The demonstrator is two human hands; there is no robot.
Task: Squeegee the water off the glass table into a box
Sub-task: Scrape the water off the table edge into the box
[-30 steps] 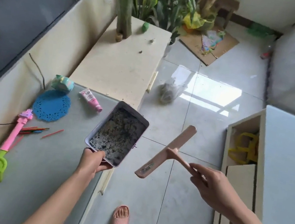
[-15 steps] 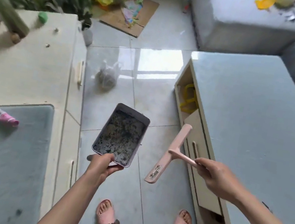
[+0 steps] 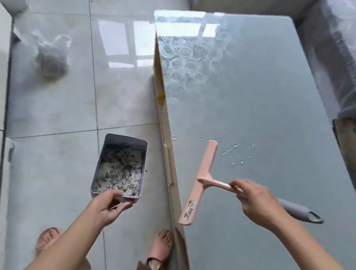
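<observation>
The squeegee (image 3: 201, 181), the only one, is pink plastic and T-shaped. Our right hand (image 3: 255, 204) curls round its slim handle, forearm reaching in over the single smooth glass table (image 3: 260, 101). The flat blade lies along the table's left edge, and a few water beads (image 3: 231, 149) lie just beyond its tip. Our left hand (image 3: 108, 205) pinches the near rim of one grey, round-cornered box (image 3: 127, 137), speckled inside, above glossy floor tiles (image 3: 59, 103).

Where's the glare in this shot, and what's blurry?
In the head view, window glare whitens the floor tiles and the far end of the glass table; the same view's edges smear, blurring the plastic bag and the sofa cover, while the squeegee, box and water drops near the middle are fairly sharp.
</observation>
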